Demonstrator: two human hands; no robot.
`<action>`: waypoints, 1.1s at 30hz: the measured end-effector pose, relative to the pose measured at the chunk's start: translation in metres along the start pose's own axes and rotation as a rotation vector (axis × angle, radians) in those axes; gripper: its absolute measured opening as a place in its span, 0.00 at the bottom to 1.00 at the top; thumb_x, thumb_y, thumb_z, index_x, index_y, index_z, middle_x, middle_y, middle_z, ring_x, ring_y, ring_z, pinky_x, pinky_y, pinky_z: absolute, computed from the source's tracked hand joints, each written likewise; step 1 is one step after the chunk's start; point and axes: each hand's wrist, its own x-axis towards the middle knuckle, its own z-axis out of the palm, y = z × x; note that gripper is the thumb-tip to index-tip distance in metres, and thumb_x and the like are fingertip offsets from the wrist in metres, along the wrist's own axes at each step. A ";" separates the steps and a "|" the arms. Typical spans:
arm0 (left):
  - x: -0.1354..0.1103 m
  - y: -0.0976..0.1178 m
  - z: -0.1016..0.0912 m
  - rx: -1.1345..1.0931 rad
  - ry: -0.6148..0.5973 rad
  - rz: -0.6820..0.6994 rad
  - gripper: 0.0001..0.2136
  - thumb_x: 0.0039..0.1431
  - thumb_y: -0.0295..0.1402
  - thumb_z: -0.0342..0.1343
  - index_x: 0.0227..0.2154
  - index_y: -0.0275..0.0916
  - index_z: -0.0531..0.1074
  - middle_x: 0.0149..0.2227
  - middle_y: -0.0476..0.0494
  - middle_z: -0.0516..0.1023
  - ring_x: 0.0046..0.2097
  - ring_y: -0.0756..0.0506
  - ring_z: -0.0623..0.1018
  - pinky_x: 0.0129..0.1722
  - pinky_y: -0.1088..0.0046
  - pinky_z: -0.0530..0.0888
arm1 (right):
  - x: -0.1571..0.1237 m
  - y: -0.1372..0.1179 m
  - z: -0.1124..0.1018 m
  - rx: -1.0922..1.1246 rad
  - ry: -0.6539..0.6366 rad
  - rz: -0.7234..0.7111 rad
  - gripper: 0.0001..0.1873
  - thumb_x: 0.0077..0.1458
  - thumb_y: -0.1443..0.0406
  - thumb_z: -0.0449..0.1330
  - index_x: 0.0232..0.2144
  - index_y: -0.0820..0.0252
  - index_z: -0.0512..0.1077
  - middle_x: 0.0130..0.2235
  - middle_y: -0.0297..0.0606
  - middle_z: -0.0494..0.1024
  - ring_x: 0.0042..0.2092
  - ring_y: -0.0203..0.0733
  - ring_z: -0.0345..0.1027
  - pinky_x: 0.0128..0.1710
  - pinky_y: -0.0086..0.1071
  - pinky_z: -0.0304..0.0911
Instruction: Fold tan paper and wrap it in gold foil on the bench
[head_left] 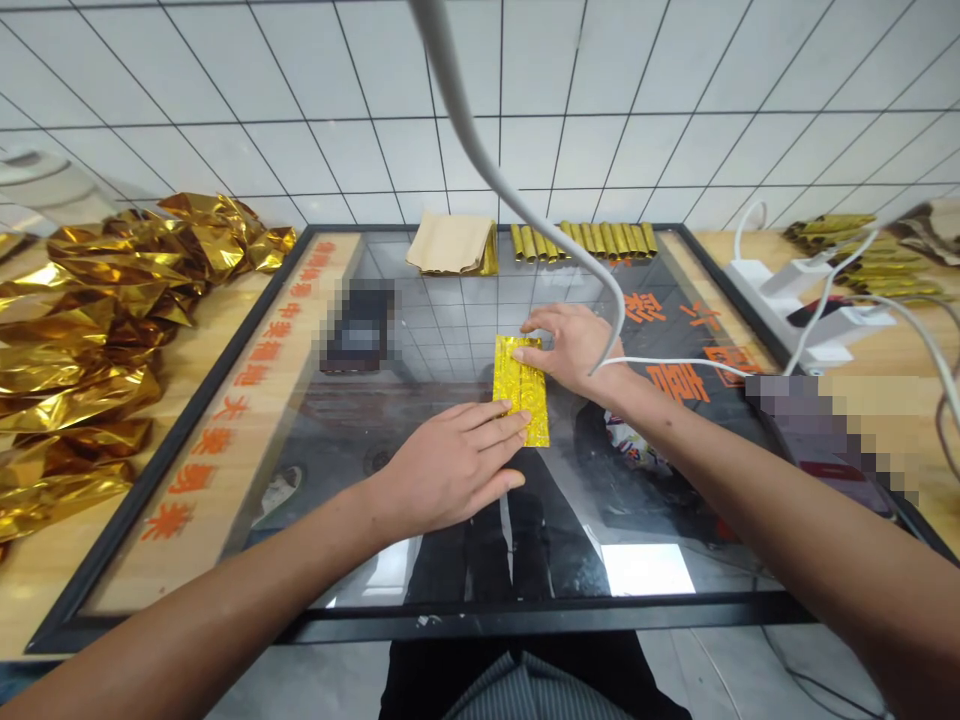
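A rectangular sheet of shiny gold foil paper (pixel 517 375) with an embossed surface lies on the dark glass board (pixel 442 480). My left hand (pixel 457 465) rests flat over its lower part, fingers stretched out and thumb apart. At the sheet's upper right is my right hand (pixel 574 345), its thumb laid on the paper and its fingers spread away from the thumb past the top corner. Behind the sheet sit a stack of tan-backed gold sheets (pixel 452 243) and a row of rolled gold tubes (pixel 600 241).
Crumpled gold foil (pixel 112 310) covers the left side. A white cable (pixel 480 140) hangs in front of the board and passes over my right hand. More gold rolls (pixel 847 265), a power strip (pixel 780 300) and a phone (pixel 840 470) are at the right.
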 end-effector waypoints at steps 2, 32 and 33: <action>0.000 0.000 0.000 -0.002 0.001 -0.002 0.21 0.81 0.43 0.49 0.62 0.36 0.78 0.67 0.38 0.79 0.68 0.36 0.76 0.67 0.53 0.75 | 0.007 0.000 0.002 -0.025 0.015 0.025 0.16 0.61 0.50 0.71 0.47 0.49 0.84 0.54 0.41 0.84 0.56 0.61 0.76 0.57 0.57 0.71; 0.001 -0.001 -0.003 -0.063 0.000 0.011 0.19 0.79 0.46 0.53 0.60 0.41 0.78 0.66 0.36 0.78 0.66 0.34 0.77 0.64 0.50 0.75 | -0.011 0.011 -0.018 0.036 -0.083 -0.037 0.31 0.61 0.54 0.72 0.65 0.51 0.77 0.63 0.47 0.79 0.64 0.62 0.73 0.66 0.58 0.69; 0.001 -0.001 -0.003 -0.062 0.001 0.011 0.19 0.79 0.46 0.53 0.60 0.40 0.78 0.66 0.36 0.78 0.66 0.34 0.77 0.64 0.50 0.75 | -0.008 0.014 -0.017 0.033 -0.071 -0.023 0.31 0.61 0.54 0.72 0.64 0.51 0.78 0.61 0.47 0.80 0.63 0.62 0.74 0.65 0.58 0.70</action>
